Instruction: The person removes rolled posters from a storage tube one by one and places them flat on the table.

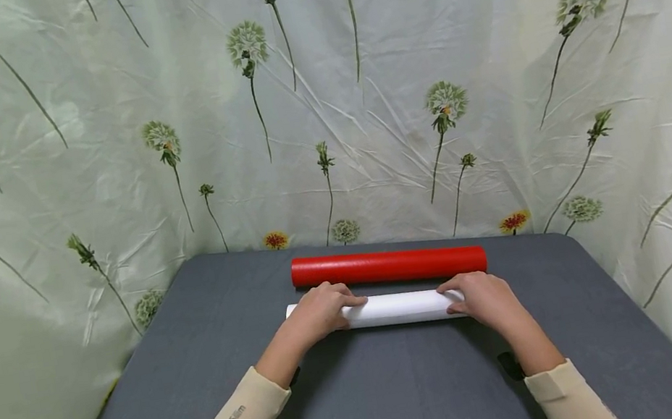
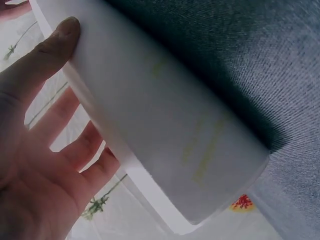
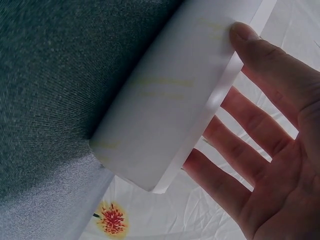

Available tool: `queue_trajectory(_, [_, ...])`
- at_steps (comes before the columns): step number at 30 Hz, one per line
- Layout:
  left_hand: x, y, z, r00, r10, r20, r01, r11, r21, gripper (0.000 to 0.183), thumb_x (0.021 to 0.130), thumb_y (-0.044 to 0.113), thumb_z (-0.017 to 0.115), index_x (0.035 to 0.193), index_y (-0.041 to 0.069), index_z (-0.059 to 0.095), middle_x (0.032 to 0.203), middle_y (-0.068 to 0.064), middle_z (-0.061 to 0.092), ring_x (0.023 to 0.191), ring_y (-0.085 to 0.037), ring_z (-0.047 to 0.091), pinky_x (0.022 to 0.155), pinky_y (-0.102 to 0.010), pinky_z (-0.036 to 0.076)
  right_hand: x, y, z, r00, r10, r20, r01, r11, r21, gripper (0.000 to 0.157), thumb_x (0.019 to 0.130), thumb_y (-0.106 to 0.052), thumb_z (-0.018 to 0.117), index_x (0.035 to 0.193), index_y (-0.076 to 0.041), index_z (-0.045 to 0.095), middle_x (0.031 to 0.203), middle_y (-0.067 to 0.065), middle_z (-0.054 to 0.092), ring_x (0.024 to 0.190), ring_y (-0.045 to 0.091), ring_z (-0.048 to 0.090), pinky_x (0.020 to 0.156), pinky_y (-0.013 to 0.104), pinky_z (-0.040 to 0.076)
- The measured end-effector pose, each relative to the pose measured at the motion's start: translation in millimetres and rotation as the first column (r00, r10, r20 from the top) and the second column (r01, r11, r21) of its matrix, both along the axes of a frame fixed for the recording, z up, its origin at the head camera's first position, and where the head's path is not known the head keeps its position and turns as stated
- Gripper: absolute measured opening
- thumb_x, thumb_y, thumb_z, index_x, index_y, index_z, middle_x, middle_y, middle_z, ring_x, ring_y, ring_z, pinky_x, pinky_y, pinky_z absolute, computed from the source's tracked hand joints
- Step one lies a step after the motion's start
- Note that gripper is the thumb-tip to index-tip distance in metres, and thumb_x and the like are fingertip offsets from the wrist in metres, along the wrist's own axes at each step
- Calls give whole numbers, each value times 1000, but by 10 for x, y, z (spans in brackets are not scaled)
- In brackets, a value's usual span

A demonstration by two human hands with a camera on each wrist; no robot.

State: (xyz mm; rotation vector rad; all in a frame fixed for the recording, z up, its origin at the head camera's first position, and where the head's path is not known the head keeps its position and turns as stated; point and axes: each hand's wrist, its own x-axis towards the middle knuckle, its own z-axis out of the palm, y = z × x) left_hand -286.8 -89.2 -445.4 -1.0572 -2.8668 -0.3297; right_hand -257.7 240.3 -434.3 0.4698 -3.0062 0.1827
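Observation:
A white paper roll (image 1: 401,307) lies crosswise on the grey table, in front of a red roll (image 1: 387,265). My left hand (image 1: 318,311) holds the white roll near its left end, thumb on the near side and fingers round the far side. Toward the other end, my right hand (image 1: 485,296) grips it the same way. Both wrist views show faint yellow print on the white paper (image 2: 150,110) and a loose edge strip running along the roll beside the fingers. The red roll is untouched.
The grey table (image 1: 392,398) has rounded far corners. Behind it and along both sides hangs a pale curtain (image 1: 356,126) printed with dandelions. A dark band (image 1: 510,366) sits at the right wrist.

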Motion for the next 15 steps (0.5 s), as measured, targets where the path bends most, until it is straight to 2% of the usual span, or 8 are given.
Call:
queue_trajectory(5, [-1, 2, 0, 1000, 4, -30, -4, 1000, -12, 55, 81, 14, 93, 132, 28, 77, 112, 0, 76, 97, -20, 69, 80, -34, 58, -2, -12, 5, 1000, 2, 5, -2, 1000, 1, 35, 84, -26, 90, 117, -21, 82, 120, 7, 80, 103, 28, 75, 75, 46, 60])
queue_trajectory(15, [51, 40, 84, 1000, -7, -15, 5, 995, -101, 55, 83, 17, 92, 134, 31, 76, 93, 2, 68, 78, -11, 58, 67, -25, 48, 1, -20, 16, 1000, -1, 16, 1, 1000, -3, 34, 83, -24, 91, 116, -21, 82, 119, 7, 79, 106, 28, 73, 81, 49, 60])
